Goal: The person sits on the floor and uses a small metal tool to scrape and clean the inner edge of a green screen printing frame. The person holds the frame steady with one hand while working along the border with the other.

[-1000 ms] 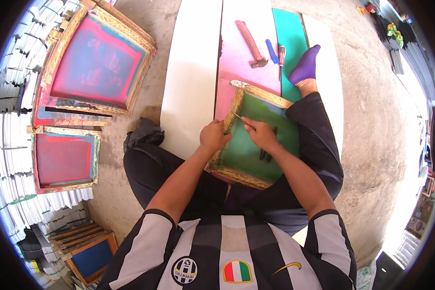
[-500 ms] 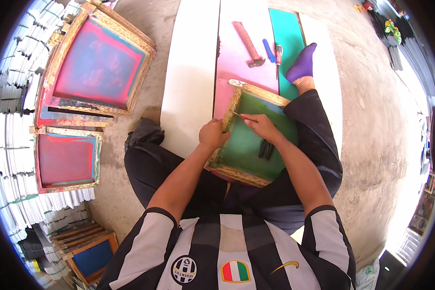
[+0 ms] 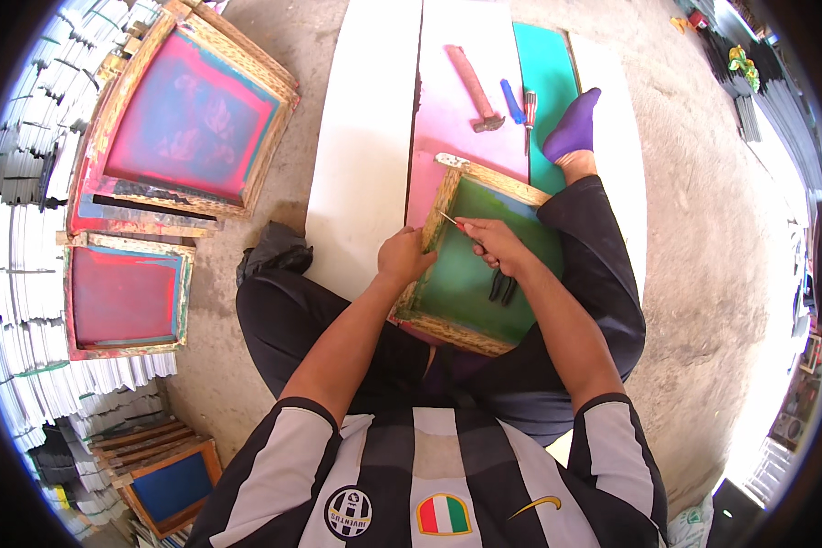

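A wooden screen frame (image 3: 498, 183) with green mesh lies tilted across my lap and the boards. My left hand (image 3: 405, 258) is closed around its left bar. In my right hand (image 3: 495, 245), above the mesh, is a thin screwdriver (image 3: 449, 218) with a red handle. The metal tip points at the left bar, just beyond my left hand; whether it touches the wood I cannot tell. Below my right wrist, black-handled pliers (image 3: 501, 288) rest on the mesh, partly covered by the forearm.
Past the frame lie a hammer (image 3: 471, 84), a blue-handled tool (image 3: 512, 102) and another screwdriver (image 3: 530, 110). My purple-socked foot (image 3: 573, 128) is beside them on the teal board (image 3: 546, 64). Pink-blue screens (image 3: 192, 119) lean at left against stacked sheets (image 3: 18, 274).
My right hand has turned slightly on the screwdriver, its tip staying by the left bar. The left hand keeps its hold. The whole view has shifted a little.
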A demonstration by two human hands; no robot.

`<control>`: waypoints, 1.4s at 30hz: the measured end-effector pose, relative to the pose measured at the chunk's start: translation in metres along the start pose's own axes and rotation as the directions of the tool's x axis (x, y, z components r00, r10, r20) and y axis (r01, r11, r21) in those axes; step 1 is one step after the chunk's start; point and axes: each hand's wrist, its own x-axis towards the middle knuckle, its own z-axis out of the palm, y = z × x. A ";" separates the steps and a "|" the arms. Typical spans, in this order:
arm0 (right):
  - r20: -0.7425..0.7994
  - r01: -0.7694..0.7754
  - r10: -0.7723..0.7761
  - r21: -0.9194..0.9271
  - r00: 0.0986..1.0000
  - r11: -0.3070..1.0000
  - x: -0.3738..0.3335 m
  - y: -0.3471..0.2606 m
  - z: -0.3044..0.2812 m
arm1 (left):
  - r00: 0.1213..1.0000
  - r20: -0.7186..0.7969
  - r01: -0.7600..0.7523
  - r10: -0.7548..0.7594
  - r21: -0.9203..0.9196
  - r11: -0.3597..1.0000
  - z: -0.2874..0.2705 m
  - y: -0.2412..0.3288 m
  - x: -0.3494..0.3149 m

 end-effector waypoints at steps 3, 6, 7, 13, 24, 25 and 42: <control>-0.070 0.322 -0.390 -0.440 0.918 0.838 -0.005 0.017 0.005 | 0.999 0.030 0.026 -0.027 0.006 1.000 -0.001 0.005 0.003; -0.074 0.261 -0.492 -0.775 0.868 0.576 -0.035 0.000 0.016 | 0.998 0.042 0.056 -0.056 0.016 0.998 -0.001 0.004 0.000; -0.079 0.224 -0.478 -0.808 0.875 0.545 -0.037 -0.004 0.019 | 0.998 0.043 0.055 -0.056 0.028 0.998 -0.001 0.003 0.001; -0.088 0.157 -0.472 -0.877 0.877 0.454 -0.045 -0.014 0.022 | 0.999 0.031 0.041 -0.041 -0.005 0.999 -0.002 0.004 0.000; -0.089 0.015 -0.344 -0.958 0.935 0.287 -0.056 -0.042 0.050 | 0.998 0.032 0.045 -0.044 -0.010 0.999 -0.002 0.002 -0.002; -0.112 -0.009 -0.338 -0.957 0.935 0.290 -0.058 -0.040 0.055 | 0.999 0.029 0.041 -0.041 -0.013 0.999 -0.001 0.003 -0.002; -0.007 0.411 -0.488 -0.527 0.873 0.744 -0.003 0.022 0.006 | 0.999 0.037 0.029 -0.030 0.019 0.999 0.002 -0.001 0.005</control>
